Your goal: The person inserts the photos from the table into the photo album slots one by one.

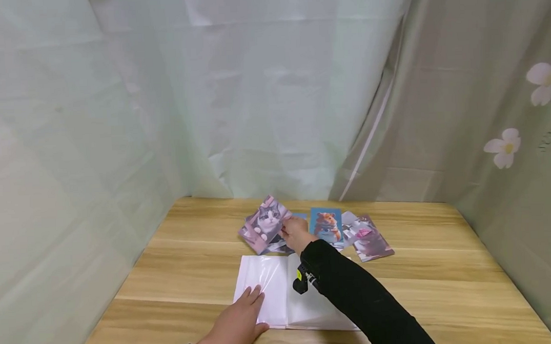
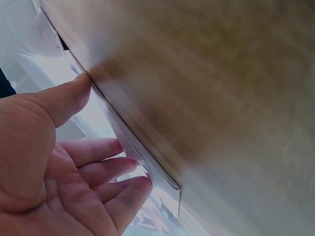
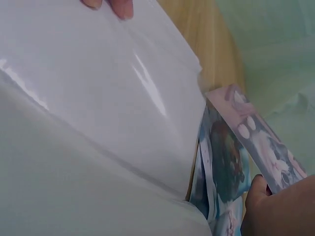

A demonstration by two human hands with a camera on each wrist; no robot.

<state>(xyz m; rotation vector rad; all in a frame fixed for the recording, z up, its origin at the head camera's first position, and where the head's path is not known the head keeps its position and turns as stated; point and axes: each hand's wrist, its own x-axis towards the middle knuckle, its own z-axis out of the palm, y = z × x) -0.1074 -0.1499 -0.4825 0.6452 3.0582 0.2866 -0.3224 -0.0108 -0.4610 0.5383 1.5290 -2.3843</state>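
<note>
Beyond an opened white album (image 1: pixel 263 270) with glossy clear sleeves, a rectangular pink-and-grey cat card (image 1: pixel 266 221) is pinched by the right hand (image 1: pixel 297 234); the album is touched by the relaxed left hand (image 1: pixel 236 320), palm shown only from left wrist.

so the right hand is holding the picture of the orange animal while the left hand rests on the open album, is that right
Not quite: the right hand is holding the cat picture, as the head view shows; the picture of the orange animal lies to its right. The left hand does rest on the open album.
</note>
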